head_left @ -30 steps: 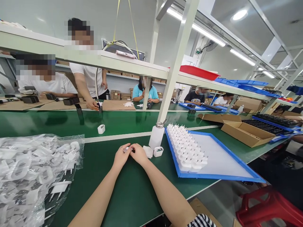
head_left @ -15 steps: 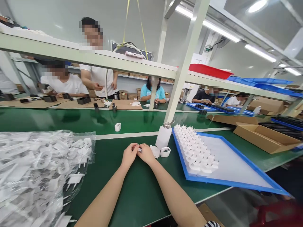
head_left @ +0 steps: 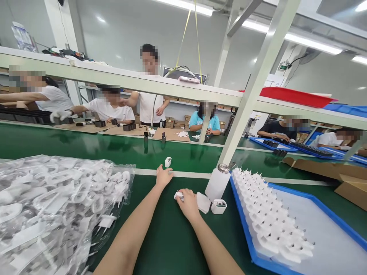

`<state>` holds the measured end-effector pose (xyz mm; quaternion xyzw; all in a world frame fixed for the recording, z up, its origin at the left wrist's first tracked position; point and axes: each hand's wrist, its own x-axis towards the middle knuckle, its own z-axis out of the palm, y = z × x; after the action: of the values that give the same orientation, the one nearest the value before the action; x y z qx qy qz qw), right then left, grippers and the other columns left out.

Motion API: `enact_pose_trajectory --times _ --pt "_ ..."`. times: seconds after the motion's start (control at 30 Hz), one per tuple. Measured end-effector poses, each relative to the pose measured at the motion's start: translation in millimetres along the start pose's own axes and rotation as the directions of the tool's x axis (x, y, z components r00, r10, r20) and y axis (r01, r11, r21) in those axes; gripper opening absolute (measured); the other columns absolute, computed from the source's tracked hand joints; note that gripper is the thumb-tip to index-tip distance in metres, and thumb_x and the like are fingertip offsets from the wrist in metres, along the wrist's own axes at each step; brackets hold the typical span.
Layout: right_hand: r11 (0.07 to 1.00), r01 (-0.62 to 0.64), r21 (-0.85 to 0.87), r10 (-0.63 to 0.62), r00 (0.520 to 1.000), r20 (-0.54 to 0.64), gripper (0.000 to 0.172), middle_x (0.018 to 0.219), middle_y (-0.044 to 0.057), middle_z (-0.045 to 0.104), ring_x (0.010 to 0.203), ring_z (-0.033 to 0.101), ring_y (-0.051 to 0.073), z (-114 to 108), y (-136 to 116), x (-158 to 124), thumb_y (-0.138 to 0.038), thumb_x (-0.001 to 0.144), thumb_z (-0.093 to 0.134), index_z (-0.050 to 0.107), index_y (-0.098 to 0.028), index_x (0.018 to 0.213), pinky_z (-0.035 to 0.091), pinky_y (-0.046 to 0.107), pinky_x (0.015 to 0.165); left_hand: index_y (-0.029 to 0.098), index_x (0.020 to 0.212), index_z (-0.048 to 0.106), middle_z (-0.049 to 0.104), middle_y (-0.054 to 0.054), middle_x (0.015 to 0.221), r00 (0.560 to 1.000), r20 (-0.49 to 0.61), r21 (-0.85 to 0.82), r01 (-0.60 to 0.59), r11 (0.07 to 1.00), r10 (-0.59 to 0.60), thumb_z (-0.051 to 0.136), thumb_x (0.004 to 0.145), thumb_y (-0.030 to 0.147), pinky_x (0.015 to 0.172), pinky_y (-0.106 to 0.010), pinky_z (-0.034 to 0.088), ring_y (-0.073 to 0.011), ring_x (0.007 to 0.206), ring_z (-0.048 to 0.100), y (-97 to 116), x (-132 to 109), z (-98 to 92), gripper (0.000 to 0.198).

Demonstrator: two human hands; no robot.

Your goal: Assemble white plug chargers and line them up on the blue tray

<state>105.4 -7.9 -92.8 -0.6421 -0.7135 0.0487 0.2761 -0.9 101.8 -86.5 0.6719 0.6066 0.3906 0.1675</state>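
Left of the bottle (head_left: 217,186), pinches a white part (head_left: 178,195) in right hand (head_left: 187,202), braced on worktop (head_left: 172,236) for steadiness; extends left hand (head_left: 164,176), fingers loosely spread, toward adapter (head_left: 168,162) farther left.

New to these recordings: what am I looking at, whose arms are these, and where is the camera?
No machine here: the one view comes from a camera on a person's head, looking down at their own bare arms on a green bench. The left hand lies open near a small white charger. The right hand pinches a small white part. Beside it stand a white bottle and a small cup; a bag of white plug parts lies left, a blue tray of plugs right.
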Motion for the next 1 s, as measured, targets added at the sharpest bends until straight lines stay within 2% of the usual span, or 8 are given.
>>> enact_pose_trajectory --times 0.1,0.27,0.43,0.5,0.57,0.67,0.8,1.0 --pt "0.999 0.045 -0.026 -0.045 0.999 -0.014 0.015 0.084 0.004 0.054 0.08 0.044 0.02 4 4 2 -0.021 0.071 0.04 0.049 -0.021 0.083 0.029 0.032 0.065 0.02 0.081 0.059 0.033 -0.008 0.115 0.998 0.068 -0.05 0.022 0.998 -0.019 0.053 0.055 0.023 0.088 -0.037 0.02 -0.0288 0.111 0.02 1 28 15.6 0.027" --pt "0.997 0.062 -0.055 -0.062 0.998 -0.006 0.016 0.084 0.006 0.053 0.079 0.043 0.021 6 6 1 -0.019 0.072 0.038 0.047 -0.019 0.085 0.029 0.034 0.066 0.015 0.084 0.058 0.039 -0.009 0.11 0.995 0.094 -0.118 0.025 0.993 -0.014 0.049 0.057 0.017 0.084 -0.03 0.029 -0.0232 0.098 0.041 15 47 25.2 0.029" --pt "0.998 0.03 0.059 -0.028 0.999 -0.03 0.016 0.085 0.007 0.051 0.081 0.044 0.021 -1 7 3 -0.019 0.071 0.038 0.048 -0.018 0.084 0.031 0.034 0.068 0.019 0.081 0.059 0.047 -0.003 0.102 0.996 0.07 -0.146 -0.039 0.989 0.05 0.04 0.064 0.013 0.081 -0.023 0.033 -0.0159 0.09 0.046 24 9 8.1 0.026" --pt "0.974 -0.016 0.224 0.043 0.992 -0.116 0.018 0.086 0.007 0.05 0.081 0.045 0.019 -7 14 7 -0.02 0.071 0.037 0.048 -0.018 0.085 0.033 0.031 0.069 0.019 0.08 0.059 0.051 -0.002 0.096 0.985 0.133 -0.212 -0.076 0.974 0.106 0.042 0.063 0.012 0.079 -0.025 0.035 -0.015 0.084 0.049 24 -18 0.7 0.025" --pt "0.918 -0.081 0.389 0.171 0.965 -0.201 0.021 0.086 0.006 0.05 0.079 0.046 0.017 -13 21 11 -0.024 0.07 0.036 0.047 -0.018 0.087 0.036 0.03 0.068 0.021 0.096 0.051 0.052 -0.001 0.095 0.964 0.23 -0.318 -0.052 0.947 0.13 0.044 0.06 0.009 0.075 -0.025 0.037 -0.0131 0.077 0.051 22 -45 -5.1 0.038" --pt "0.813 -0.195 0.548 0.309 0.943 -0.123 0.024 0.081 0.003 0.053 0.072 0.05 0.016 -22 28 14 -0.029 0.066 0.04 0.048 -0.019 0.087 0.038 0.029 0.064 0.019 0.114 0.03 0.053 -0.003 0.095 0.93 0.336 -0.443 0.017 0.896 0.148 0.046 0.057 0.006 0.074 -0.025 0.038 -0.0116 0.075 0.052 17 -74 -10.8 0.061" --pt "0.787 -0.164 0.594 0.154 0.986 0.069 0.021 0.08 0.0 0.056 0.071 0.051 0.014 -28 20 11 -0.027 0.062 0.045 0.051 -0.02 0.08 0.039 0.027 0.066 0.017 0.104 0.042 0.051 -0.005 0.1 0.92 0.347 -0.489 0.014 0.872 0.18 0.05 0.056 0.012 0.079 -0.025 0.035 -0.0148 0.087 0.048 13 -86 -14.2 0.049" --pt "0.84 -0.108 0.531 0.087 0.994 0.065 0.02 0.087 0.001 0.055 0.079 0.049 0.015 -28 8 7 -0.027 0.063 0.043 0.052 -0.02 0.079 0.038 0.028 0.07 0.018 0.093 0.05 0.055 -0.004 0.093 0.927 0.336 -0.566 0.057 0.823 0.167 0.053 0.057 0.018 0.078 -0.028 0.037 -0.0161 0.085 0.05 10 -82 -13.1 0.036"
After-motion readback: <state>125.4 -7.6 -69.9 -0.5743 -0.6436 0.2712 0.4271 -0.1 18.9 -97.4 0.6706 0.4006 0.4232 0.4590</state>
